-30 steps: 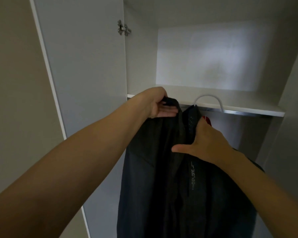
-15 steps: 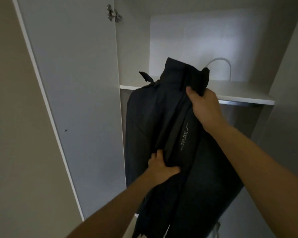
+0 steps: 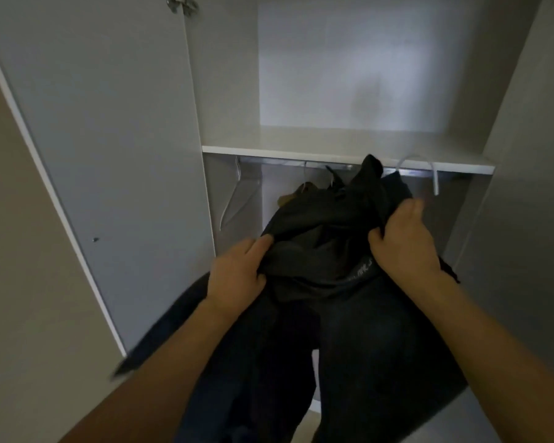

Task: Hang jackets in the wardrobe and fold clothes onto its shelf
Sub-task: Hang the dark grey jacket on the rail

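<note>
A dark jacket (image 3: pixel 333 314) is held up in front of the open wardrobe (image 3: pixel 349 75), below the front edge of its shelf (image 3: pixel 301 151). Its long axis runs roughly vertical: the collar end points up toward the shelf and the rail (image 3: pixel 339 166) beneath it, and the body hangs down past the bottom of the view. A peak of fabric at the top reaches just up to the shelf edge. Pale lettering is seen on the cloth close to the right hand.

The left hand (image 3: pixel 237 276) is closed on the jacket's left upper edge, with the fingers curled into a fold of the fabric. The right hand (image 3: pixel 403 241) is closed on the right upper part, the cloth bunched under its fingers. The jacket lies between the two hands and droops below them, over both forearms' inner sides.

A white hanger hook (image 3: pixel 419 167) stands up just above and behind the right hand, near the rail; whether it is caught on the rail cannot be told. An empty pale hanger (image 3: pixel 240 199) hangs on the rail at the left, well apart from the jacket. A brownish garment (image 3: pixel 293 198) shows behind the jacket's upper left. The wardrobe door (image 3: pixel 109 155) stands open at the left.
</note>
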The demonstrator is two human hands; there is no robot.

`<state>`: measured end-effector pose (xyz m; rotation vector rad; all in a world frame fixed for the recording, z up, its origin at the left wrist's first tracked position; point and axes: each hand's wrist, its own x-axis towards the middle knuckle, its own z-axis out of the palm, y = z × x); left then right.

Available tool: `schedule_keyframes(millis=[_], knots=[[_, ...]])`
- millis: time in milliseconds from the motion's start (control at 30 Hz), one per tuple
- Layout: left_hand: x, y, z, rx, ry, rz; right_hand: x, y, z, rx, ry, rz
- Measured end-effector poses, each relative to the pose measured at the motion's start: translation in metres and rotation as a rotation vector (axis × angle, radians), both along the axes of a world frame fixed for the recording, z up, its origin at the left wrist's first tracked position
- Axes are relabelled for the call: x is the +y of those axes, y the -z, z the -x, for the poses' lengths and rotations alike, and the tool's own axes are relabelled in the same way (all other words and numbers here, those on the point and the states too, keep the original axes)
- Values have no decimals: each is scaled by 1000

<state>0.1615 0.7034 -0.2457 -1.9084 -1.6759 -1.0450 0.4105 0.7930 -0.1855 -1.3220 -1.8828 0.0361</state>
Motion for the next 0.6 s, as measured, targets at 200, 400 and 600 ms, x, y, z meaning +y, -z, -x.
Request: schedule_keyframes(millis=[200,400,600], knots=[[14,-61,-13,331,89,78,-18,36,7,253,-8,-7],[21,-58,-29,-3,196,243,-39,54,27,818,15,7],[21,-50,-24,-294,149,427,-42,62,14,756,-89,-93]])
